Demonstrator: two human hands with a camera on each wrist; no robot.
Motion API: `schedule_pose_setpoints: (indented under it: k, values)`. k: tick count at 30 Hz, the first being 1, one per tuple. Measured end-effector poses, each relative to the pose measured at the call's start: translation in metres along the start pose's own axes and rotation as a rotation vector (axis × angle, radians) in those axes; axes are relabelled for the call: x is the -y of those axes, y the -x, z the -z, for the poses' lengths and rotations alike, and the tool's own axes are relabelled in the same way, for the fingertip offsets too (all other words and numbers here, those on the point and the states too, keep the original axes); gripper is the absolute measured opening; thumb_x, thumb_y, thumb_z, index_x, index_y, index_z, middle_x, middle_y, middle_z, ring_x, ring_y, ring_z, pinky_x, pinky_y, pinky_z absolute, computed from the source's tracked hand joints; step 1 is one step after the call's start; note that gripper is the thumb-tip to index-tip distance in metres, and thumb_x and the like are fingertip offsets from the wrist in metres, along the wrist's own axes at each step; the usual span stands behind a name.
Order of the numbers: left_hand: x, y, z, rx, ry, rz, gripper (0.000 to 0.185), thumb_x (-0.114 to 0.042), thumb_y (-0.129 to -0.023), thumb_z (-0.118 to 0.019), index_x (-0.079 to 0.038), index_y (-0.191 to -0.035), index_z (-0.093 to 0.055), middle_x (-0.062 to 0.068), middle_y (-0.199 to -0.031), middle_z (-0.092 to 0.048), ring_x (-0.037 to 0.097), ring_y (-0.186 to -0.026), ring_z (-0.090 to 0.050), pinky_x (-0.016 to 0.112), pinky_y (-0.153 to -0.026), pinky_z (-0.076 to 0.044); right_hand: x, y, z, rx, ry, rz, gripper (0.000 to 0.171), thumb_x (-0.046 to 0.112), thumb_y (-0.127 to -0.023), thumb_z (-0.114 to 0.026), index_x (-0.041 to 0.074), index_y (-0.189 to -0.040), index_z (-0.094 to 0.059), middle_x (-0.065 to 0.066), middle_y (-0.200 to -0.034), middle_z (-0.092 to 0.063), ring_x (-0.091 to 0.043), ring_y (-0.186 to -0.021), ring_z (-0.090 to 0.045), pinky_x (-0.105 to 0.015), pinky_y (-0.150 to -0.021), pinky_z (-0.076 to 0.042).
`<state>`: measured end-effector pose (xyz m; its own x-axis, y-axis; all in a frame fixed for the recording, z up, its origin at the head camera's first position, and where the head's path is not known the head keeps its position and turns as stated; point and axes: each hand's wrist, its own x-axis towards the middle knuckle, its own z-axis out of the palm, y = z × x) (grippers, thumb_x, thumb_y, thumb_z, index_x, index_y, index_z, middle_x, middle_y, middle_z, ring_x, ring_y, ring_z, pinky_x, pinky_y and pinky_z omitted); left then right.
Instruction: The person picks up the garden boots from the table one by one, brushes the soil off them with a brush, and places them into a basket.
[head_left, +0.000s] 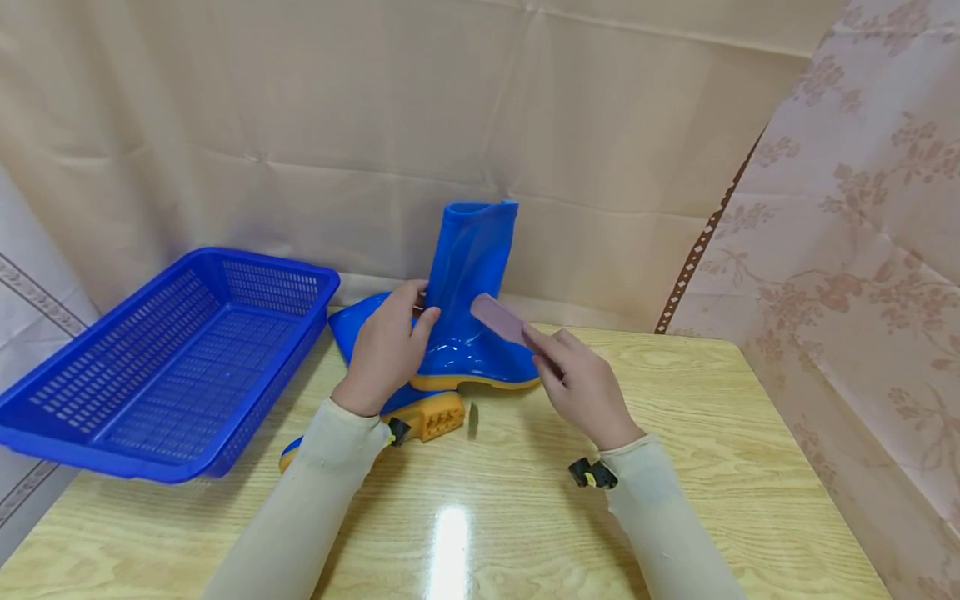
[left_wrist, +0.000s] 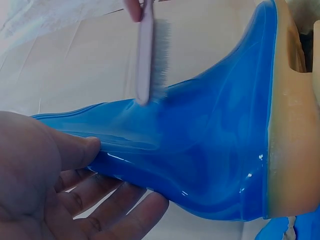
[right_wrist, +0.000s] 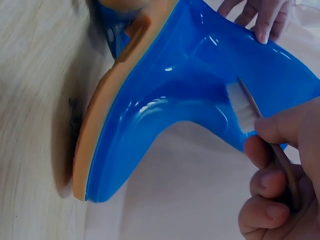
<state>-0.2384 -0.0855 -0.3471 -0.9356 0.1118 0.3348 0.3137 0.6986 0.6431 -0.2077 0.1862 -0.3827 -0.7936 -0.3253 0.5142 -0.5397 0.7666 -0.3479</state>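
A brush (head_left: pixel 501 320) is gripped by the right hand (head_left: pixel 581 385), bristles against an upright boot (head_left: pixel 468 304), which is grasped by the left hand (head_left: pixel 388 348).

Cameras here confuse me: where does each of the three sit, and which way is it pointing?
Head: worn on the head, looking forward and down at the table, basket, upright boot, both hands and sleeves.
Left wrist: on the left wrist, facing the boot's shaft; left hand holds it.
Right wrist: on the right wrist; right hand grips the brush.
All three views share boot and brush.
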Motion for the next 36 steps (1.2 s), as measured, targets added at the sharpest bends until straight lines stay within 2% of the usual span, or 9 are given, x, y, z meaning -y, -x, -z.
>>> schedule_pose_setpoints:
  k: [5, 12, 19, 24, 30, 33, 36]
  values:
    - [-0.0002, -0.0004, -0.0004, 0.000, -0.006, 0.007, 0.043, -0.028, -0.109, -0.055, -0.008, -0.146, -0.050, 0.011, -0.134, -0.064, 0.030, -0.119, -0.064, 0.052, -0.101, -0.052, 0.0002, 0.0014, -0.0016, 0.059, 0.009, -0.006, 0.044, 0.014, -0.103, -0.065, 0.020, -0.145, -0.062, 0.002, -0.089, -0.060, -0.010, -0.064, -0.047, -0.025, -0.051, -0.040]
    - [-0.0012, -0.0002, -0.0006, 0.017, -0.014, 0.024, 0.046, -0.030, -0.109, -0.055, -0.008, -0.149, -0.048, 0.012, -0.134, -0.064, 0.030, -0.119, -0.064, 0.051, -0.102, -0.052, -0.0015, 0.0016, -0.0022, -0.005, 0.006, 0.022, 0.046, 0.012, -0.101, -0.067, 0.016, -0.146, -0.061, 0.002, -0.090, -0.061, -0.010, -0.065, -0.047, -0.024, -0.051, -0.039]
    - [-0.0040, 0.0025, 0.0005, 0.035, -0.006, -0.015, 0.046, -0.030, -0.108, -0.057, -0.010, -0.148, -0.050, 0.009, -0.131, -0.065, 0.028, -0.115, -0.065, 0.049, -0.096, -0.055, -0.0011, 0.0001, -0.0036, -0.023, -0.020, 0.053, 0.046, 0.012, -0.102, -0.066, 0.017, -0.147, -0.059, 0.002, -0.090, -0.060, -0.010, -0.065, -0.046, -0.025, -0.051, -0.039]
    - [-0.0053, 0.0024, 0.0005, 0.036, -0.001, -0.025, 0.044, -0.030, -0.108, -0.057, -0.010, -0.147, -0.051, 0.009, -0.130, -0.065, 0.028, -0.114, -0.065, 0.049, -0.096, -0.056, -0.0015, 0.0001, -0.0020, 0.004, -0.003, -0.027, 0.045, 0.014, -0.103, -0.066, 0.015, -0.147, -0.059, 0.001, -0.086, -0.058, -0.011, -0.062, -0.044, -0.027, -0.051, -0.038]
    - [-0.0031, 0.0007, 0.0001, 0.029, -0.017, 0.026, 0.046, -0.028, -0.108, -0.056, -0.007, -0.148, -0.049, 0.013, -0.135, -0.063, 0.031, -0.120, -0.063, 0.051, -0.102, -0.052, -0.0046, -0.0002, 0.0013, 0.041, 0.012, -0.167, 0.044, 0.016, -0.103, -0.066, 0.011, -0.146, -0.060, -0.003, -0.089, -0.062, -0.015, -0.062, -0.047, -0.031, -0.053, -0.038]
    - [-0.0021, 0.0005, -0.0001, 0.028, -0.019, 0.039, 0.046, -0.028, -0.108, -0.056, -0.007, -0.149, -0.048, 0.014, -0.135, -0.063, 0.032, -0.121, -0.063, 0.052, -0.103, -0.052, -0.0054, -0.0008, 0.0019, 0.033, 0.011, -0.186, 0.041, 0.017, -0.102, -0.066, 0.009, -0.142, -0.063, -0.005, -0.094, -0.066, -0.016, -0.066, -0.052, -0.031, -0.055, -0.042]
    - [-0.0040, 0.0018, 0.0004, 0.032, -0.011, 0.022, 0.045, -0.028, -0.108, -0.057, -0.007, -0.148, -0.049, 0.013, -0.134, -0.064, 0.031, -0.119, -0.064, 0.051, -0.100, -0.054, -0.0051, -0.0009, 0.0024, 0.006, -0.002, -0.157, 0.034, 0.018, -0.102, -0.066, 0.008, -0.134, -0.067, -0.006, -0.103, -0.069, -0.016, -0.072, -0.057, -0.031, -0.060, -0.047]
